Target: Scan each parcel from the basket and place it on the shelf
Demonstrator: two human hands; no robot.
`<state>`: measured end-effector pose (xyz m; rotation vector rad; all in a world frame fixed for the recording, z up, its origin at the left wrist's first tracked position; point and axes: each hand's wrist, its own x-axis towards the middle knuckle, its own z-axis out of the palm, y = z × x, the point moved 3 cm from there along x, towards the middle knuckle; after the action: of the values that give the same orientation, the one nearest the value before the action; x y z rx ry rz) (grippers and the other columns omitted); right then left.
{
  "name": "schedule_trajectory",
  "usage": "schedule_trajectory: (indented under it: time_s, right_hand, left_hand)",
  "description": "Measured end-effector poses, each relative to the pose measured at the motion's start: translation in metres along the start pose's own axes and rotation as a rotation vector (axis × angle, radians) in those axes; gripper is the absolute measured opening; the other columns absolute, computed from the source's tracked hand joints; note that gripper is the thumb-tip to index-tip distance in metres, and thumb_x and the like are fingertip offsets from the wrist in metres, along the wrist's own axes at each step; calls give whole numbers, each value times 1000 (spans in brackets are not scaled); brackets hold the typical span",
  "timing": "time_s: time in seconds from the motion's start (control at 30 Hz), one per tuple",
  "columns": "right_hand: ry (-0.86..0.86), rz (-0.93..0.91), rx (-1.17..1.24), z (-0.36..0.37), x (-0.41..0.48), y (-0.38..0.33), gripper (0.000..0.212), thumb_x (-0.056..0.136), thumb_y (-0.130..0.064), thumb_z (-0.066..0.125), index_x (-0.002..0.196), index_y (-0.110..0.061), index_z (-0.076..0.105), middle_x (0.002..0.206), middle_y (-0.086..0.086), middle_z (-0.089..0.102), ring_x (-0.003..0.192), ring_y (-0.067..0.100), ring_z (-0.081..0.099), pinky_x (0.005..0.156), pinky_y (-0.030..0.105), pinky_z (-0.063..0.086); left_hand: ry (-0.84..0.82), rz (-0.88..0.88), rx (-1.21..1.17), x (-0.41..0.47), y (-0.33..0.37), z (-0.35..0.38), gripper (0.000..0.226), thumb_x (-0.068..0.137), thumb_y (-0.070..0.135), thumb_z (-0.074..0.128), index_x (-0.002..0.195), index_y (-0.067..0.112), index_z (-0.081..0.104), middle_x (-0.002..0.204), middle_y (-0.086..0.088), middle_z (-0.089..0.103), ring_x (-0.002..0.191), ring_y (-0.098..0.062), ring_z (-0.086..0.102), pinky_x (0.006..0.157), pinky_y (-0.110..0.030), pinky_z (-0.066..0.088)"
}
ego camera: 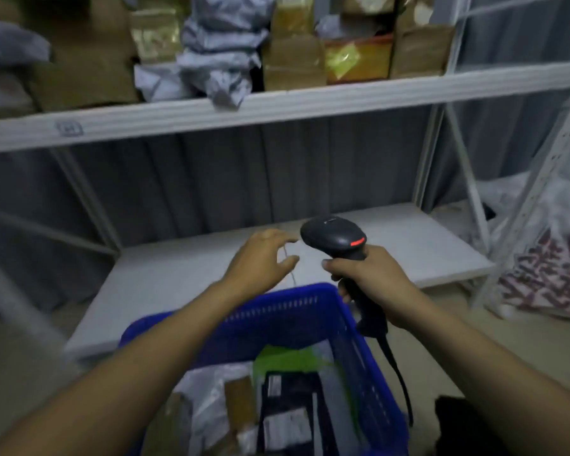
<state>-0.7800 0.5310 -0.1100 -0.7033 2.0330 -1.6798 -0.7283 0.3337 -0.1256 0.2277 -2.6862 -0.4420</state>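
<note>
Beyond the left hand and right hand, a grey corrugated wall backs the white metal shelving. Right of the right hand slants a perforated white upright. Pale floor lies left of the left hand. The light is dim.

Parcel storeroom or small sorting depot. White metal rack with 2 levels in view, the upper crammed with taped cardboard boxes and grey plastic mailer bags. Small printed tag stuck on the upper level's front edge. Grey corrugated wall behind. Blue plastic basket in front, holding labelled parcels. Corded barcode scanner held just above its far rim. At right, 1 side rack with perforated posts, bagged goods low beside it.
</note>
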Motion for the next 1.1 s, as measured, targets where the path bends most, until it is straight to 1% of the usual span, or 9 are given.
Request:
schedule_trajectory:
  time_s: [0.3, 0.43, 0.53, 0.6, 0.7, 0.77, 0.83, 0.97, 1.1]
  right_hand:
    - [-173, 304, -125, 97, -18, 167, 15, 81, -16, 75, 87, -7, 65, 52, 8, 61, 39, 16, 55, 46, 27, 46]
    - [-210, 399, -189, 122, -7, 211, 18, 83, -19, 75, 93, -6, 66, 49, -1, 60, 39, 11, 56, 45, 24, 44]
    - [-277, 433, -240, 139, 1, 230, 18, 83, -21, 75, 92, -9, 64, 50, -4, 60, 38, 8, 55, 42, 21, 42]
    - [-298, 476, -278, 144, 2, 241, 18, 84, -21, 75, 93, -12, 62, 58, -1, 61, 39, 9, 55, 42, 21, 43]
    - [-301, 552, -306, 147, 1, 254, 24, 83, -20, 76, 100, -9, 64, 59, 1, 62, 39, 10, 55, 41, 21, 43]
    - [-301, 593, -278, 148, 1, 259, 30, 83, -19, 76, 108, -8, 64, 61, 3, 62, 41, 12, 56, 42, 22, 43]
    - [-302, 602, -265, 150, 1, 261, 31, 83, -19, 76, 109, -9, 64, 64, 3, 63, 46, 14, 57, 44, 24, 45]
    - [-290, 596, -253, 151, -1, 260, 26, 83, -18, 75, 105, -9, 64, 62, 2, 62, 44, 12, 57, 44, 24, 45]
    - [-267, 524, -229, 148, -2, 250, 18, 82, -19, 75, 96, -10, 66, 66, 1, 64, 51, 9, 60, 46, 20, 43]
  left_hand:
    - [-417, -354, -104, -193, -113, 132, 43, 80, 31, 58, 119, 12, 67, 122, -9, 65, 114, -28, 59, 98, -30, 43]
    - [-568, -451, -50, -251, -161, 174, 41, 90, 33, 61, 130, 25, 58, 134, -1, 56, 122, -18, 51, 100, -25, 38]
    - [-727, -484, -53, -275, -188, 199, 38, 90, 32, 62, 126, 22, 61, 129, -4, 59, 119, -22, 54, 98, -28, 42]
    - [-832, -528, -114, -288, -202, 211, 42, 82, 41, 68, 122, 30, 62, 121, 0, 64, 111, -19, 60, 92, -29, 47]
    - [-953, -593, -186, -309, -221, 228, 69, 69, 69, 66, 129, 40, 54, 120, 7, 63, 108, -13, 61, 91, -29, 50]
    - [-980, -612, -201, -313, -228, 234, 93, 55, 86, 61, 137, 44, 45, 127, 12, 56, 113, -10, 57, 95, -31, 49]
    - [-1011, -613, -256, -316, -234, 239, 103, 48, 87, 64, 139, 43, 43, 131, 13, 55, 113, -7, 56, 96, -31, 49]
    - [-942, -633, -314, -311, -232, 228, 80, 59, 55, 73, 134, 38, 50, 120, 7, 64, 103, -4, 61, 90, -27, 53]
    - [-719, -627, -337, -293, -222, 202, 75, 65, 33, 80, 133, 35, 48, 122, 6, 54, 107, -7, 53, 86, -16, 45]
